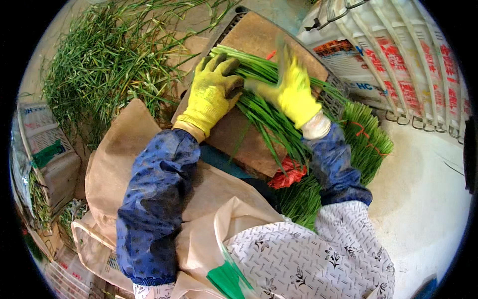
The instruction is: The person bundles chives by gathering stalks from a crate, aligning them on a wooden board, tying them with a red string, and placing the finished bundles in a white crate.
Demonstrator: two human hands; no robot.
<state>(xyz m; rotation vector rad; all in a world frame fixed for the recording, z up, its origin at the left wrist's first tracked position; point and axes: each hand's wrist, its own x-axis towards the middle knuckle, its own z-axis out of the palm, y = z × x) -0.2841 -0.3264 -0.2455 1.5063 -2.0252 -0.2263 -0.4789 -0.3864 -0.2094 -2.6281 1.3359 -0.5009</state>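
Note:
My left hand [214, 91], in a yellow work glove with a darker coating, rests at the left side of a bundle of long green stalks [261, 73], probably garlic chives. The stalks lie across a brown board [239, 138] on an upturned dark plastic crate [340, 91]. My right hand [293, 89], in a matching glove, is blurred over the middle of the bundle with its fingers spread. Whether the left fingers grip any stalks is hidden. A small red tie [271, 55] lies just beyond the bundle.
Loose green leaves [119, 67] are heaped on the floor at the left. Bunched greens [368, 145] with red ties stand right of the crate, near a red plastic bag [287, 173]. A metal rack [392, 63] covered with printed sacking is at the upper right.

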